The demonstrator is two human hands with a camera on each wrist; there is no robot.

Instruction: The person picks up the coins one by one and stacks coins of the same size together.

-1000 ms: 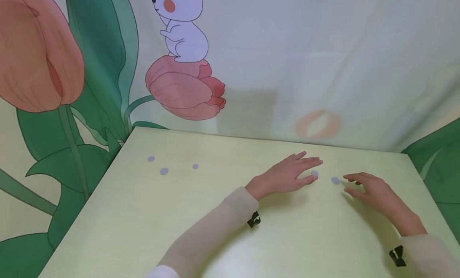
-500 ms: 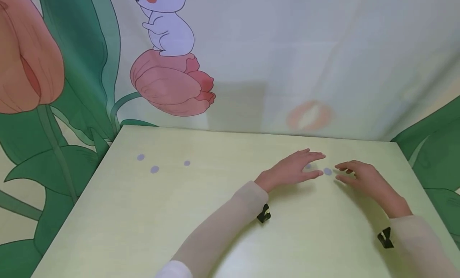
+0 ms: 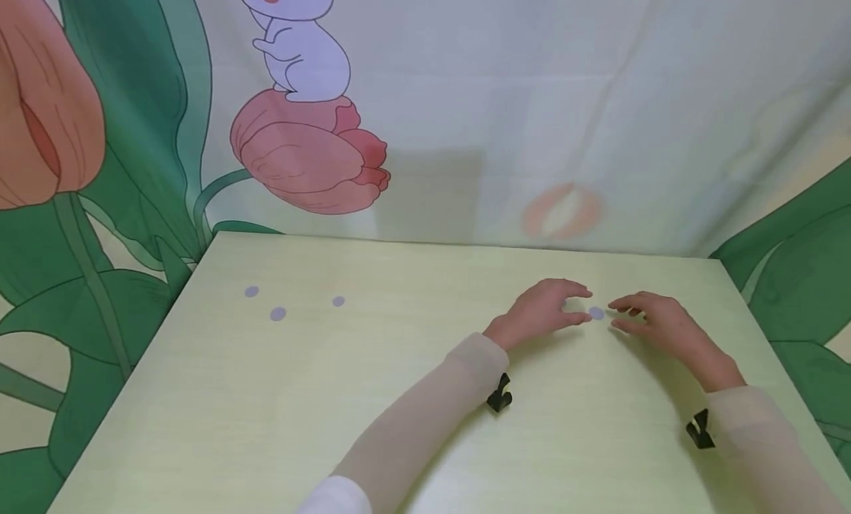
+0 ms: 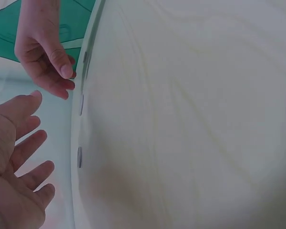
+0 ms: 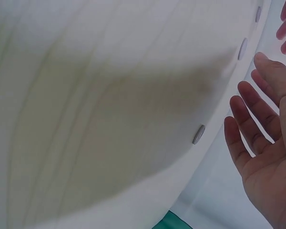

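My left hand (image 3: 540,309) hovers over the right part of the table, fingers loosely spread and nothing in its grasp. Facing it, my right hand (image 3: 671,329) has gently bent fingers and also holds nothing. A small flat purple-grey disc (image 3: 596,313) lies on the table in the gap between the two sets of fingertips. Partly covered by the left hand's fingers is another disc (image 3: 564,303). In the right wrist view a third disc (image 5: 199,134) lies below the right hand, which hides it in the head view. The left wrist view shows the left palm (image 4: 9,162) with its fingers apart.
Several similar discs lie farther left on the pale yellow table (image 3: 399,396), including a larger disc (image 3: 278,314) and a smaller disc (image 3: 339,301). A curtain (image 3: 452,115) printed with tulips and a white animal hangs behind the table's back edge.
The two hands have come closer together around the disc, and the left fingers have drawn in. The head view has shifted, moving the table's features left. The discs stay in place.
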